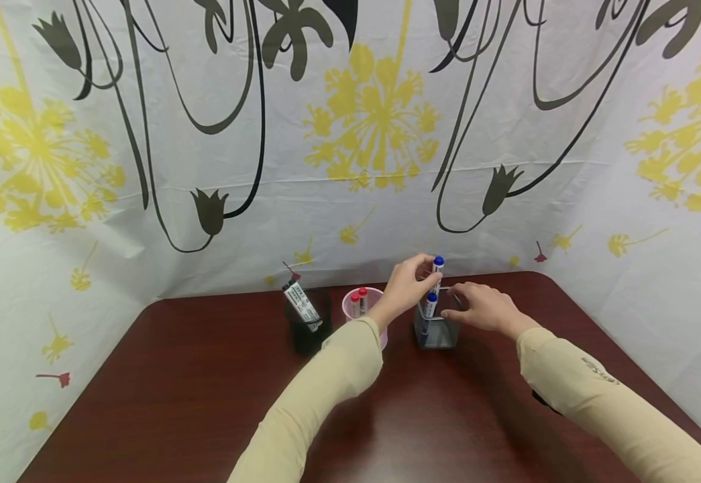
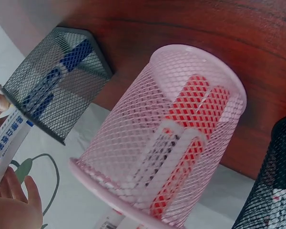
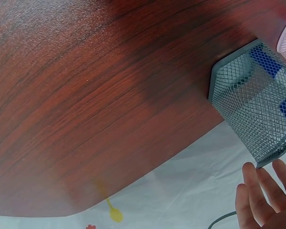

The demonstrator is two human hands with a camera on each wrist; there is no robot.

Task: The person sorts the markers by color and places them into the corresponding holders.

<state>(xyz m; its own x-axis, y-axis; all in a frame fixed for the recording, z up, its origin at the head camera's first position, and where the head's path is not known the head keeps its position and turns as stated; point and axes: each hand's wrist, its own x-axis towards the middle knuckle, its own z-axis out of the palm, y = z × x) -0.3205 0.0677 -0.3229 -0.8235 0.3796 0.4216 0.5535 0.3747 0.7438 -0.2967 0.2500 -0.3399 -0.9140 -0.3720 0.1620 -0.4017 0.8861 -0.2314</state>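
With thumb and fingers, my left hand (image 1: 404,287) pinches a blue-capped marker (image 1: 437,267), which stands upright above the grey mesh pen holder (image 1: 441,335). A second blue-capped marker (image 1: 430,305) leans inside that holder. My right hand (image 1: 486,307) is at the holder's right side, its fingers (image 3: 257,191) fairly straight and spread, the tips by the rim. In the left wrist view, white marker barrels (image 2: 8,136) cross the rim of the grey holder (image 2: 81,102). Part of the left hand lies outside that view.
A pink mesh cup (image 2: 119,124) with red-capped markers (image 1: 363,295) stands left of the grey holder, partly behind my left forearm. Farther left is a black mesh cup (image 1: 308,342) holding a black-and-white item (image 1: 302,305). A patterned cloth (image 1: 380,221) hangs behind the brown table (image 1: 217,389).
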